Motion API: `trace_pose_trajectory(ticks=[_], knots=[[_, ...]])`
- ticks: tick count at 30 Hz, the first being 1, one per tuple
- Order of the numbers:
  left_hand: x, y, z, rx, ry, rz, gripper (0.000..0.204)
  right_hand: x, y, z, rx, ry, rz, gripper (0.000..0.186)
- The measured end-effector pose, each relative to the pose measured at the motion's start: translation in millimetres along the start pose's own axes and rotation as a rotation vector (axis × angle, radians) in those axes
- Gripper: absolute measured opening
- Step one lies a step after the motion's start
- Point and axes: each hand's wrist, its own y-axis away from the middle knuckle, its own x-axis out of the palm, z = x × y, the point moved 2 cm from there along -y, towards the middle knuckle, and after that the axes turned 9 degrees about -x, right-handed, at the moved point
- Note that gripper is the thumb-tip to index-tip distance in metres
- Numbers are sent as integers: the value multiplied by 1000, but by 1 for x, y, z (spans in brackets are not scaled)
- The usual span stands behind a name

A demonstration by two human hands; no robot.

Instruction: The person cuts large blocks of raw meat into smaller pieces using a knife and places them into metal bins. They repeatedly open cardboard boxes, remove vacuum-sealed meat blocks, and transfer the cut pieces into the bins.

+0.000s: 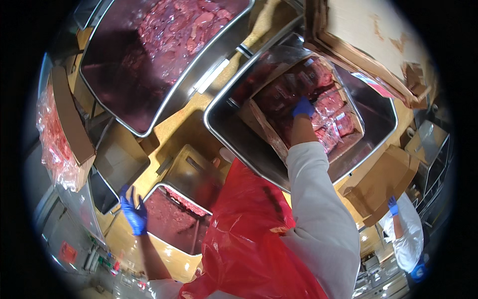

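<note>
Nearest, a red plastic apron (249, 234) is seen filling the lower middle of the view, with a light grey sleeve (318, 209) rising beside it. To the left, the left hand (133, 213), gloved in blue, is held in the air with its grip apart and fingers spread, nothing being grasped; it hangs just beside a steel tub of ground red meat (172, 219). Above that tub a smaller empty steel container (191, 172) is set.

Further up, the right arm is stretched into a cardboard box (264, 127) that stands inside a large steel bin (378, 114). The right hand (302, 107), also blue-gloved, is laid on the vacuum-packed meat packages (333, 112) filling the box; whether its grip is clamped on a package cannot be told, since the fingers are turned downward and are small in the view.

At the upper left, a second big steel bin of dark red meat pieces (169, 35) is seen. At the far left, a box with a plastic liner holding red meat (52, 134) is stood. At the right edge, another person in white (408, 239) with a blue glove is seen beside a brown carton (383, 182).
</note>
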Motion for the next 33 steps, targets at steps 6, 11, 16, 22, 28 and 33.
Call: trace_pose_trajectory(ticks=[6, 11, 16, 22, 28, 33], knots=[[33, 91, 95, 166, -718, -26, 27, -38, 28, 54, 180, -681, 131, 19], [104, 79, 83, 98, -388, -67, 20, -98, 66, 129, -19, -1047, 184, 34], [206, 53, -49, 637, -371, 60, 35, -181, 162, 220, -138, -1049, 572, 35], [185, 92, -132, 619, -83, 148, 75, -263, 370, 278, -60, -908, 1036, 34], [32, 152, -70, 523, 43, -261, 8, -259, 523, 292, -185, -787, 1585, 19], [-100, 219, -35, 412, -110, -614, 11, -253, 610, 299, -600, -397, 1850, 29]])
